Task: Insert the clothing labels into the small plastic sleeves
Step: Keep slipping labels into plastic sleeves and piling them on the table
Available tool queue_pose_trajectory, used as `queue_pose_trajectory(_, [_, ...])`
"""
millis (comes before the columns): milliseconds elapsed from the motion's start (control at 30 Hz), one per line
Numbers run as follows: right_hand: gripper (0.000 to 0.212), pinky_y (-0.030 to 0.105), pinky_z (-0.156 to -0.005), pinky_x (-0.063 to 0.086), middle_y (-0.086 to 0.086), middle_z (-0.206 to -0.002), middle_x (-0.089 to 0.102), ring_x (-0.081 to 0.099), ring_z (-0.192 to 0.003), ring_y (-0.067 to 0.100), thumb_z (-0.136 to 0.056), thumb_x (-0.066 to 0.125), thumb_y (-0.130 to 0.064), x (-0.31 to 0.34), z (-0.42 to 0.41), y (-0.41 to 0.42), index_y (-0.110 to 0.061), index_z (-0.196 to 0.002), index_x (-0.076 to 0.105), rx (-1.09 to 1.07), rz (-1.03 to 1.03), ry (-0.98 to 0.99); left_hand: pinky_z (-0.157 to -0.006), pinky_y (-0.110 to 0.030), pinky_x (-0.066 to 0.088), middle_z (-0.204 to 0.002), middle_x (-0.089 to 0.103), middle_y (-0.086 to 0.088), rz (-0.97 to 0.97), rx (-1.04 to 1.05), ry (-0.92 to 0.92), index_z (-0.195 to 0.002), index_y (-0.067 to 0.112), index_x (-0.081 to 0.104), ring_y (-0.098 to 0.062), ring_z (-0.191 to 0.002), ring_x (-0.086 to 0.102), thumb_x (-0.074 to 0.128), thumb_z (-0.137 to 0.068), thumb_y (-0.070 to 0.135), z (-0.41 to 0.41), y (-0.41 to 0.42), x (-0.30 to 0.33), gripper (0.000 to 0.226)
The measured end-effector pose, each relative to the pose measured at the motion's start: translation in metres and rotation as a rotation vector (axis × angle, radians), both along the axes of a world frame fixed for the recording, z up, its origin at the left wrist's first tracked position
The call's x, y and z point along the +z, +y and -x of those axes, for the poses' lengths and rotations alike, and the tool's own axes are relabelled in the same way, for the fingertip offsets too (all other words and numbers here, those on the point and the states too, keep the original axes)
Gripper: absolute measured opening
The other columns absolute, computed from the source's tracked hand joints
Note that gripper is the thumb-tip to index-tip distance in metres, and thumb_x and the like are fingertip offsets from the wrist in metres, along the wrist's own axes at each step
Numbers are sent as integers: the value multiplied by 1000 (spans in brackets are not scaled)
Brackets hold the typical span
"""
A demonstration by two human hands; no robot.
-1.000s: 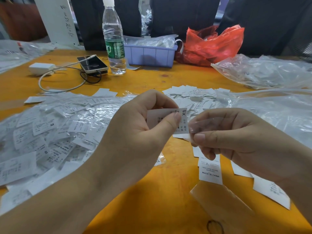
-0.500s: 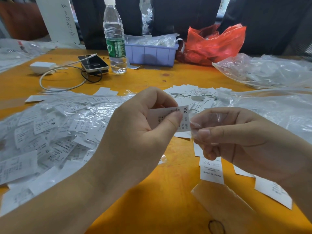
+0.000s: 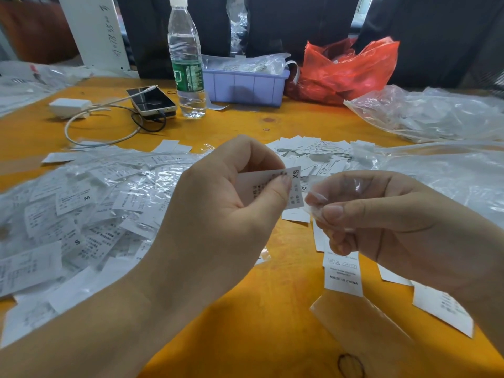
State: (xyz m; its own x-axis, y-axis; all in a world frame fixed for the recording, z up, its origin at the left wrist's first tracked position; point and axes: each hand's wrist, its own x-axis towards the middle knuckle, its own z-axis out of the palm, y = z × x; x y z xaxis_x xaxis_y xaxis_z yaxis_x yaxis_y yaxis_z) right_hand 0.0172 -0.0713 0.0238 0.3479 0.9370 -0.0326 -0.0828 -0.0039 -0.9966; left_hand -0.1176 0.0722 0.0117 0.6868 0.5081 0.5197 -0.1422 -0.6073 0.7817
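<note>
Our left hand (image 3: 218,211) pinches the XS label (image 3: 296,186); our right hand (image 3: 381,219) pinches a clear sleeve (image 3: 319,199) just beside its edge. We should spread the sleeve's mouth and slide the label in square. The purple bin (image 3: 245,87) holds plastic-wrapped pieces; bagged labels (image 3: 81,203) lie heaped at left.

Even overhead light brightens the orange table (image 3: 245,323); glare glints off plastic bags (image 3: 425,115); wide-angle distortion bends the edges; dark backdrop.
</note>
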Motion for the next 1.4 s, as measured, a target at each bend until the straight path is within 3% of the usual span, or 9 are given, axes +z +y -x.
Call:
queue_pose_trajectory(333, [17, 23, -52, 46, 7, -70, 61, 52, -59, 17, -69, 69, -7, 0, 1, 0, -9, -85, 74, 6, 11, -24, -45, -27, 54, -78, 67, 19, 47, -46, 14, -83, 33, 63, -7, -62, 64, 64, -80, 37, 0, -1, -1, 6])
queue_pose_trajectory(567, [15, 23, -53, 47, 7, -69, 62, 53, -58, 17, -69, 69, -8, -1, 0, 1, -10, -82, 75, -17, 11, -53, -46, -40, 55, -73, 68, 10, 152, -122, 48, -84, 32, 64, -14, -52, 61, 63, -78, 37, -3, -2, -4, 7])
queue_pose_trajectory(800, [14, 22, -52, 47, 6, -69, 63, 53, -58, 15, -68, 69, -9, -2, -1, 1, -13, -79, 76, -18, 5, -51, -48, -24, 54, -75, 68, 4, 232, -183, 65, -82, 32, 66, -9, -53, 61, 65, -77, 36, -5, 2, -8, 7])
queue_pose_trajectory(1033, [12, 23, -53, 47, 4, -66, 63, 53, -58, 14, -68, 70, -14, -4, -1, 1, -14, -79, 76, -16, -14, -65, -52, -45, 57, -76, 67, 5, 190, -191, 101, -85, 34, 65, -15, -57, 61, 67, -74, 37, -5, 2, -8, 11])
queue_pose_trajectory(1167, [11, 24, -53, 47, 5, -67, 62, 52, -58, 15, -70, 69, -15, -4, -2, 0, -12, -79, 75, -20, -24, -63, -53, -41, 57, -76, 67, 8, 174, -192, 116, -85, 36, 65, -13, -58, 61, 68, -73, 38, -5, 3, -8, 13])
queue_pose_trajectory(1400, [13, 23, -54, 48, 5, -67, 62, 54, -60, 15, -68, 71, -24, -4, 0, 1, -14, -76, 75, -3, -6, -138, -52, -45, 57, -75, 67, 9, 169, -235, 146, -86, 38, 65, -23, -59, 62, 68, -73, 37, -5, 2, -7, 13])
